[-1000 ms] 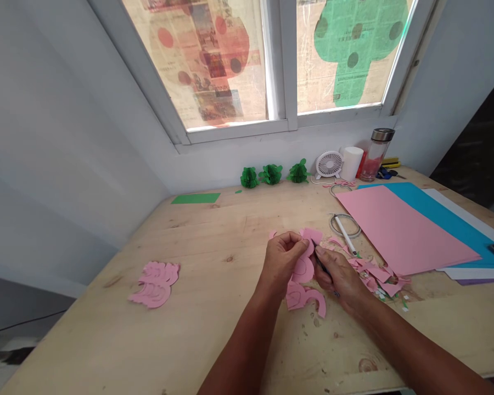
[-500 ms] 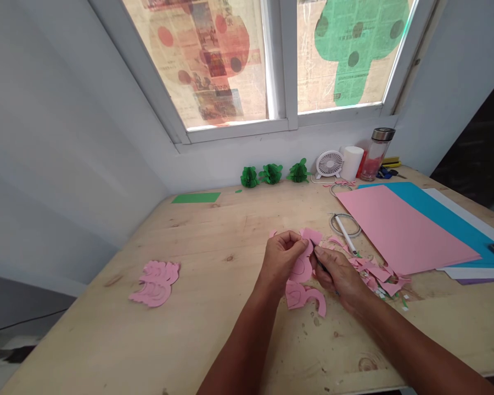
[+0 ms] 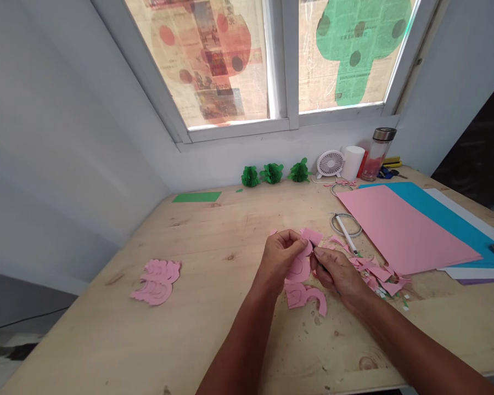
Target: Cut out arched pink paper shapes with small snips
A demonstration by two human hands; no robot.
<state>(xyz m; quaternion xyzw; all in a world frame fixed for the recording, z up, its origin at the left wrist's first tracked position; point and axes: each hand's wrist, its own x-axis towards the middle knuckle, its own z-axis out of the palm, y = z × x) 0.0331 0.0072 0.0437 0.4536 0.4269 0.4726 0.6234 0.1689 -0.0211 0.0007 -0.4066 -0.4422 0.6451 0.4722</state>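
My left hand (image 3: 280,255) pinches a pink paper cutout (image 3: 299,267) with curved edges and drawn outlines, holding it just above the table. Closed around a slim dark cutting tool (image 3: 321,265), my right hand (image 3: 340,274) brings its tip against the cutout's upper part, beside the left thumb. Fingers hide most of the tool, so its exact kind is unclear. Below the hands lies another pink paper piece (image 3: 296,295) with a curved strip. Pink paper scraps (image 3: 381,273) are heaped to the right of my right hand.
Pink cutouts (image 3: 158,282) lie at the left. Pink sheets (image 3: 403,230) overlap blue ones (image 3: 440,219) at the right, near a white pen (image 3: 346,233). Along the wall stand green paper ornaments (image 3: 271,173), a small fan (image 3: 330,163) and a glass bottle (image 3: 377,154). A green strip (image 3: 196,197) lies at the back.
Both hands keep nearly the same place and grip. The tool tip and the cutout have shifted only very slightly, and the whole view has moved a little.
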